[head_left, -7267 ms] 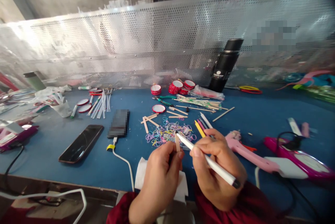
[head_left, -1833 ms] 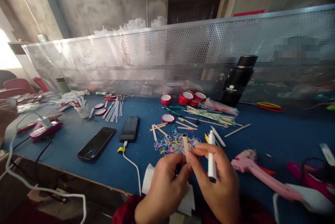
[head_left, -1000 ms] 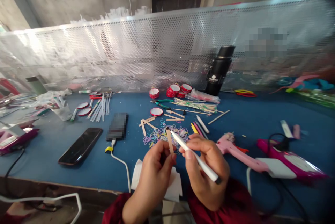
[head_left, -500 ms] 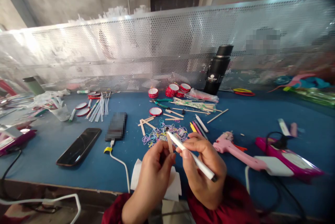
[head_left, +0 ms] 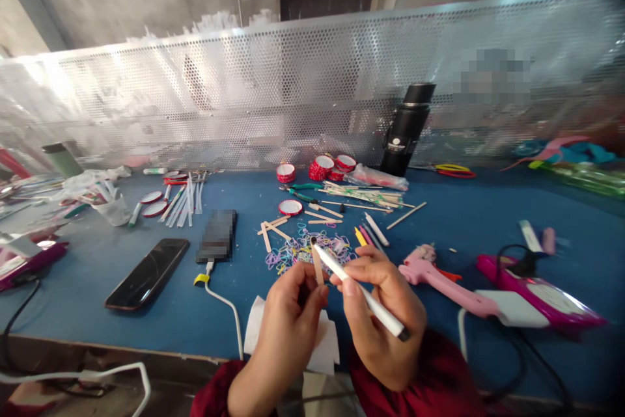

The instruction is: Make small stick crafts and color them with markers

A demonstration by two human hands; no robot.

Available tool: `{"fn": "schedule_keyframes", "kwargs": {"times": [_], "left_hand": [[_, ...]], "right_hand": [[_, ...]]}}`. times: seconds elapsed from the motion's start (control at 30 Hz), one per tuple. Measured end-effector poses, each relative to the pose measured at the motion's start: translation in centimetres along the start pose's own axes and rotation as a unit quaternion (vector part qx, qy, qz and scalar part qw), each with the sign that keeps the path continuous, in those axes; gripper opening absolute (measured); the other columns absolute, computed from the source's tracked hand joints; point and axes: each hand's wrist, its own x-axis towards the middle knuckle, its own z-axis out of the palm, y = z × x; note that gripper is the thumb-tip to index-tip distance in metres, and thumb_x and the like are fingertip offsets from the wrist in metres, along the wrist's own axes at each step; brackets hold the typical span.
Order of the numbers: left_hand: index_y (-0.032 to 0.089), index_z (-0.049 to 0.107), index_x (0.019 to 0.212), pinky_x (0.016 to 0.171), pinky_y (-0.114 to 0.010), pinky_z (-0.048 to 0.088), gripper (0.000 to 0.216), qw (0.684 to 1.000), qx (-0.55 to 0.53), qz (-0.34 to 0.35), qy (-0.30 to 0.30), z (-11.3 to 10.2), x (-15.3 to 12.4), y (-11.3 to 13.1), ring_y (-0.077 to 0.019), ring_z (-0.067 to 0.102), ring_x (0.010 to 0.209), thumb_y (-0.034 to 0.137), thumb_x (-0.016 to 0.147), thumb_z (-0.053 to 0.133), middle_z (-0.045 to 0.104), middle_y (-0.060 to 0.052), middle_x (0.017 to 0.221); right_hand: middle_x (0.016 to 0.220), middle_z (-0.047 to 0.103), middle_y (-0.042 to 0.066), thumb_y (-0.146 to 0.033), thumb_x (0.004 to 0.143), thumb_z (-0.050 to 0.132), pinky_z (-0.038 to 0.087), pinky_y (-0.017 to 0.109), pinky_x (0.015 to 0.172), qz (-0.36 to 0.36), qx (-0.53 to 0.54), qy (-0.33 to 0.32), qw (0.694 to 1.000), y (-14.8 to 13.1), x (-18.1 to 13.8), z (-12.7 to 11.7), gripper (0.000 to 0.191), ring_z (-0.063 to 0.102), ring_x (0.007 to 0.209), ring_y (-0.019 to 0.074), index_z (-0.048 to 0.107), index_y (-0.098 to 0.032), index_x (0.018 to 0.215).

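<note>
My left hand [head_left: 289, 319] pinches a small flat wooden craft stick [head_left: 318, 267] upright, and the stick's top end is black. In my right hand [head_left: 383, 313] is a white marker pen [head_left: 371, 303], held like a writing tool with its tip at the blackened end of the stick. Whether the tip touches the wood is too small to tell. Behind both hands lies a loose heap of coloured rubber bands [head_left: 293, 251]. A white paper sheet [head_left: 254, 326] shows beneath my left hand, partly covered by it.
Left are a phone [head_left: 146, 274] and a cabled dark device [head_left: 217, 235]. Craft sticks [head_left: 273, 229], red-rimmed lids [head_left: 290, 207], pliers [head_left: 303, 196] and a black flask [head_left: 407, 131] stand farther back. A pink glue gun [head_left: 449, 287] lies right. A perforated metal screen [head_left: 312, 92] borders the table.
My right hand and the marker have shifted very slightly to the right. My left hand and the craft stick stay nearly in place.
</note>
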Motion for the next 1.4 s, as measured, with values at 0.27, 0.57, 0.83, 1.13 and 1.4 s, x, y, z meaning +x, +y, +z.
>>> {"fn": "schedule_keyframes", "kwargs": {"times": [0.27,0.57,0.83,1.13,1.4], "left_hand": [[0.018,0.064,0.092,0.066,-0.025,0.038,0.020,1.000,0.007,0.002,-0.004,0.03,-0.12,-0.25,-0.0144,0.048,0.071,0.037,0.100,0.062,0.058,-0.001,0.079],[0.019,0.063,0.088,0.066,-0.024,0.038,0.024,1.000,0.010,0.001,0.003,0.00,-0.05,0.06,-0.0144,0.049,0.071,0.040,0.099,0.063,0.059,-0.001,0.078],[0.019,0.064,0.091,0.066,-0.024,0.039,0.023,1.000,0.009,0.003,0.002,0.03,-0.05,-0.27,-0.0145,0.048,0.071,0.039,0.100,0.062,0.059,-0.001,0.080],[0.019,0.064,0.091,0.066,-0.024,0.037,0.021,1.000,0.009,-0.002,-0.003,0.02,-0.09,-0.04,-0.0139,0.046,0.070,0.038,0.100,0.062,0.056,0.000,0.077],[0.019,0.064,0.092,0.066,-0.025,0.038,0.019,1.000,0.006,0.000,-0.006,-0.03,-0.01,-0.17,-0.0140,0.047,0.071,0.036,0.100,0.062,0.056,0.000,0.078]], "right_hand": [[0.079,0.072,-0.001,-0.016,0.092,0.062,0.056,0.049,0.099,0.004,-0.012,0.021,1.000,0.09,-0.04,-0.02,0.009,0.070,0.073,0.0194,0.063,-0.024,0.097],[0.080,0.074,0.000,-0.015,0.092,0.062,0.057,0.050,0.099,-0.003,-0.022,0.019,1.000,0.03,0.09,-0.02,0.010,0.071,0.072,0.0194,0.063,-0.024,0.097],[0.081,0.074,0.000,-0.015,0.092,0.062,0.056,0.049,0.100,-0.003,-0.031,0.014,0.999,0.05,0.02,-0.07,0.011,0.070,0.074,0.0198,0.062,-0.024,0.098],[0.082,0.075,0.001,-0.015,0.091,0.062,0.056,0.053,0.101,-0.012,-0.022,0.003,1.000,-0.04,0.11,-0.06,0.012,0.072,0.075,0.0203,0.062,-0.024,0.098],[0.082,0.075,0.001,-0.015,0.092,0.063,0.056,0.052,0.101,-0.006,-0.043,0.010,0.999,0.04,0.03,-0.07,0.011,0.072,0.077,0.0218,0.063,-0.025,0.098]]}}
